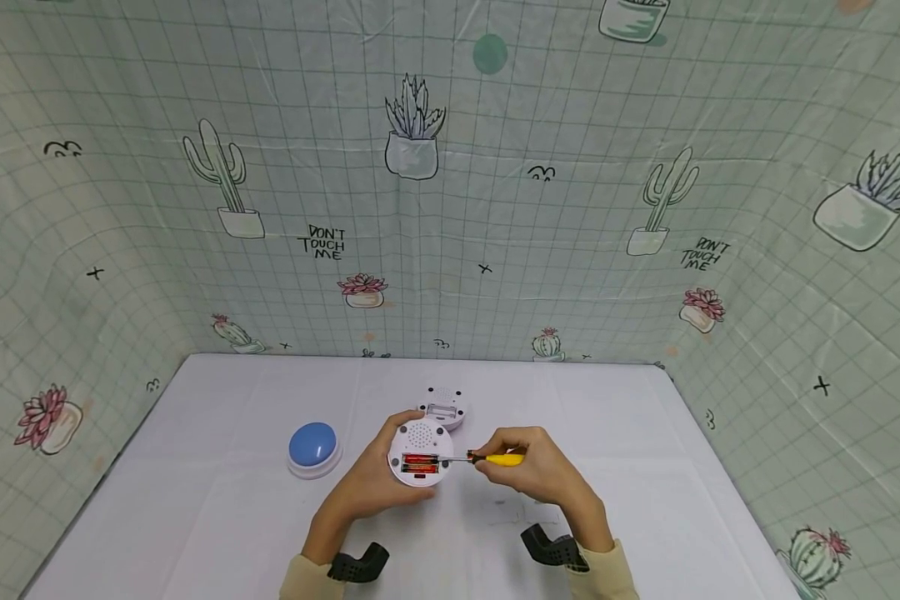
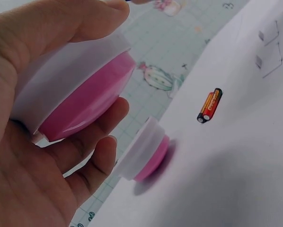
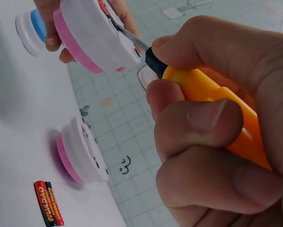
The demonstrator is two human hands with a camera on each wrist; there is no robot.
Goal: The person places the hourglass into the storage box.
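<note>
My left hand [image 1: 375,479] grips a round white push-button light [image 1: 422,435] by its sides, its pink dome [image 2: 92,101] facing away. On the upturned underside, two red batteries [image 1: 420,464] lie in the uncovered compartment. A screwdriver [image 1: 506,459] with a yellow handle is held in my right hand [image 1: 536,468], thumb and fingers curled round it. Its metal shaft [image 3: 132,38] reaches to the edge of the battery compartment, at the battery ends. Just behind, a second pink-domed light [image 1: 442,408] rests upside down with its compartment uncovered.
A third light with a blue dome [image 1: 312,444] stands upright to the left. Two loose batteries [image 2: 210,105] lie side by side on the white table [image 1: 217,500]. Patterned cloth [image 1: 450,208] rises behind the table and along both sides.
</note>
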